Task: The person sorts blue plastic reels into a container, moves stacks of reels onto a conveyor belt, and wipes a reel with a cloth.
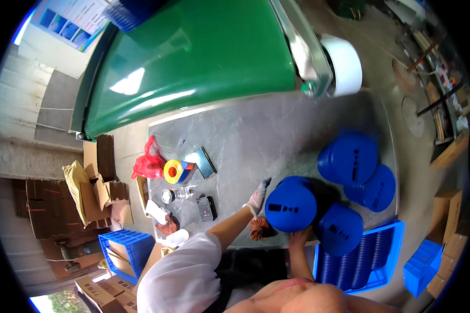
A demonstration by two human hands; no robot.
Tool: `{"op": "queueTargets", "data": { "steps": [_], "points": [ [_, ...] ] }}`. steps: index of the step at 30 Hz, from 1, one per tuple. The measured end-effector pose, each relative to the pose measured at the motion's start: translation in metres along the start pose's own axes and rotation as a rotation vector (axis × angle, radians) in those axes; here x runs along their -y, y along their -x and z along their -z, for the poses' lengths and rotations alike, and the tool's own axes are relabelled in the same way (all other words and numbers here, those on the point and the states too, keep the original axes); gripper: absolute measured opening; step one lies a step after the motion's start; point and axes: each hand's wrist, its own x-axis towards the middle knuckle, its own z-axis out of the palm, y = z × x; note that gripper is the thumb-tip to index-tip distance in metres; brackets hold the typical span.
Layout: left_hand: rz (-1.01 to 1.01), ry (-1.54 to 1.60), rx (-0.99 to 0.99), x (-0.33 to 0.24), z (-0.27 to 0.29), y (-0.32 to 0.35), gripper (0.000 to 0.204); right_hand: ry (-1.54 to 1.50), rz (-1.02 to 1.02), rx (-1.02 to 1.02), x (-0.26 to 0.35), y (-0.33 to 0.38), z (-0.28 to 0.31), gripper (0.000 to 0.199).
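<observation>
A stack of blue round plastic pieces (291, 204), with dark slots in the top one, stands near the table's front edge. My left hand (256, 199), in a pale glove with darker fingertips, is at the stack's left side. Its fingers stretch forward and seem apart from the stack. My bare right hand (300, 238) is at the stack's near side, its fingers hidden by the blue pieces. A crumpled brown cloth (260, 228) lies just below my left hand. Close by on the right is another blue stack (339, 229).
More blue stacks (348, 157) stand at the table's right. A blue crate (398, 245) of round pieces sits at the front right. On the left are a tape roll (176, 171), red bag (149, 160), clear jar (176, 194) and dark box (206, 208). A green conveyor (203, 57) runs beyond.
</observation>
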Motion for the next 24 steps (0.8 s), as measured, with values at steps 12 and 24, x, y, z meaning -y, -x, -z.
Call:
{"op": "queueTargets", "data": {
  "steps": [12, 24],
  "points": [
    [-1.101, -0.638, 0.166, -0.361, 0.047, 0.169, 0.044, 1.184, 0.14, 0.648, 0.145, 0.101, -0.155, 0.039],
    [-0.512, -0.693, -0.238, -0.2, 0.17, 0.1, 0.03, 1.473, 0.356, 0.537, 0.15, 0.112, -0.227, 0.024]
  ]
}}
